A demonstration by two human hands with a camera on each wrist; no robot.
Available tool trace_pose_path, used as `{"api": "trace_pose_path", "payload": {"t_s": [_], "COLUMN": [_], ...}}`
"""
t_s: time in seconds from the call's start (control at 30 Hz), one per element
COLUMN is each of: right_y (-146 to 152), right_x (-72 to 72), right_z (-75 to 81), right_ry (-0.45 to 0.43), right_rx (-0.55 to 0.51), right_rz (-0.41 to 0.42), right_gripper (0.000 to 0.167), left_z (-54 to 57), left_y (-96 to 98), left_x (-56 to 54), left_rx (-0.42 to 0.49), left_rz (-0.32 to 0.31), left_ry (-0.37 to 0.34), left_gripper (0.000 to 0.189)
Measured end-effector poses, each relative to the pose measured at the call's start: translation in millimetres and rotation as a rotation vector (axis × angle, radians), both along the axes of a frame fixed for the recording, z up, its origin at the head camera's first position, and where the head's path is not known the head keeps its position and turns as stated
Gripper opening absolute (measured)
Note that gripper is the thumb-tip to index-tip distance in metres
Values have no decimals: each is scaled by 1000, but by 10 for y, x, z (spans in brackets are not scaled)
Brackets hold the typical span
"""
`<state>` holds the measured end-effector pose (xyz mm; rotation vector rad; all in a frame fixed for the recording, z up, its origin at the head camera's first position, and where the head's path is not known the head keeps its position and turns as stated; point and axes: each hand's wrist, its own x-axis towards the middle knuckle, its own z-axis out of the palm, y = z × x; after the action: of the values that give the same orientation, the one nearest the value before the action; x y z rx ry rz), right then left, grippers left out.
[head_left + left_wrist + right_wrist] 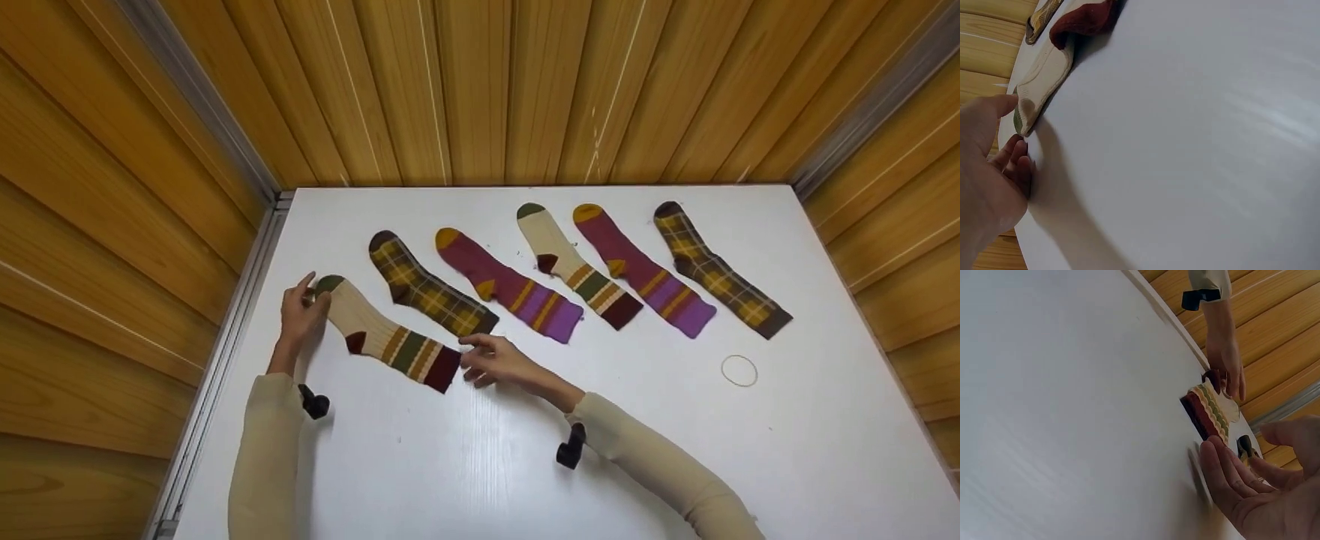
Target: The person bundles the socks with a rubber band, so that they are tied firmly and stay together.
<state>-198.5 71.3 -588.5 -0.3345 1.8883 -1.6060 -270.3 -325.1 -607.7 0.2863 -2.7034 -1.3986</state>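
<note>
A cream sock (371, 322) with a green toe, dark red heel and striped cuff lies flat at the left front of the row. At its toe is my left hand (300, 311), the thumb at the green tip and the other fingers loosely bent, apart from the thumb. My right hand (499, 361) is beside the dark red cuff, fingers relaxed and nothing pinched. The right wrist view shows its fingertips (1216, 445) close to the cuff edge; whether they touch it I cannot tell. Just behind lies a brown-and-yellow plaid sock (431, 289).
Further right on the white table (480, 465) lie a magenta sock (510, 281), another cream sock (577, 270), a second magenta sock (645, 274) and a second plaid sock (720, 274). A thin rubber band (739, 385) lies at the right. Wooden panels (480, 90) surround the table.
</note>
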Motion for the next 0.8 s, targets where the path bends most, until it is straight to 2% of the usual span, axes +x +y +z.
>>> {"api": "trace_pose_path", "payload": {"t_s": [0.1, 0.23, 0.4, 0.5, 0.67, 0.8], "right_y": [-86, -193, -291, -316, -310, -277], "right_x": [3, 2, 16, 30, 41, 48], "right_z": [-29, -68, -107, -119, -119, -112], "right_ry": [43, 174, 386, 461, 507, 473], "right_rx": [36, 140, 334, 412, 452, 414], "right_rz": [-34, -86, -111, -121, -132, -121], "right_gripper": [49, 44, 35, 32, 25, 21], "left_z": [10, 36, 42, 34, 20, 38], "left_y": [30, 55, 66, 68, 65, 73], "left_x": [-46, -98, -103, -92, -75, -44], "left_rx": [-63, -139, -175, -182, -165, -143], "left_rz": [33, 49, 41, 39, 37, 32], "left_ry": [-63, -126, -152, -156, -119, -53], "left_gripper": [56, 57, 56, 54, 47, 40]}}
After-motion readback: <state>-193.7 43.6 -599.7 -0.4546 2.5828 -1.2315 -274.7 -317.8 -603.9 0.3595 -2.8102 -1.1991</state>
